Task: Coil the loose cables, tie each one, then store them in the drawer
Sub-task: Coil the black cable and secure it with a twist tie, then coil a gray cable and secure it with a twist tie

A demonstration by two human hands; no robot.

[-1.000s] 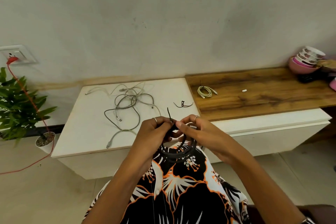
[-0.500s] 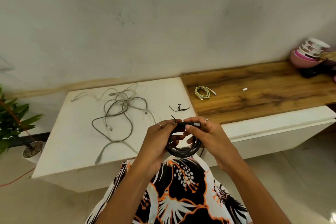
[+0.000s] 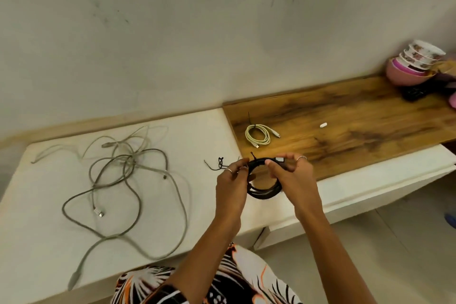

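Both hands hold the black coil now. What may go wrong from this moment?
The black coil hangs in the air between the left hand and right hand; if one grip loosens, its loops may spring open. The grey cables lie tangled on the white top, so pulling one may drag the others off the edge.

loose cables [image 3: 128, 180] lie left on the cabinet top [image 3: 197, 136], a tied coil [image 3: 257, 134] right, bowls [image 3: 417, 61] far right.
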